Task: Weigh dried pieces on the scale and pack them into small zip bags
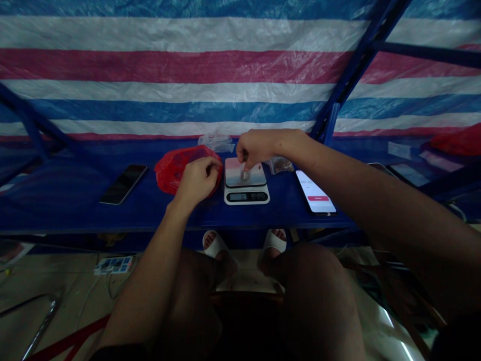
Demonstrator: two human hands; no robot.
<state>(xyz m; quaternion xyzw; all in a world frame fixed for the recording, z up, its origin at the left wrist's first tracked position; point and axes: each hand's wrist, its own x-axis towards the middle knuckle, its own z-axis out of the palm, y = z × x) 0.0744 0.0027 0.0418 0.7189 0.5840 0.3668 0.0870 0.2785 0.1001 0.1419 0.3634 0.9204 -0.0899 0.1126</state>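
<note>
Silver cylinder (245, 175) on the platform of a digital kitchen scale (246, 195), within the narrow pinch of the right hand (256, 149), whose fingertips (244, 159) close down on it. Left hand (197, 181): fingers drawn together at the edge of a red plastic bag (180, 168), just left of the scale; any hold on the bag cannot be told. Beyond the right hand lie a small clear packet of brown pieces (281, 165) and a crumpled clear bag (216, 143). Right of the pinch, a white-screened smartphone (314, 191); left of the left hand, a black smartphone (123, 184), both on a blue shelf (56, 213).
</note>
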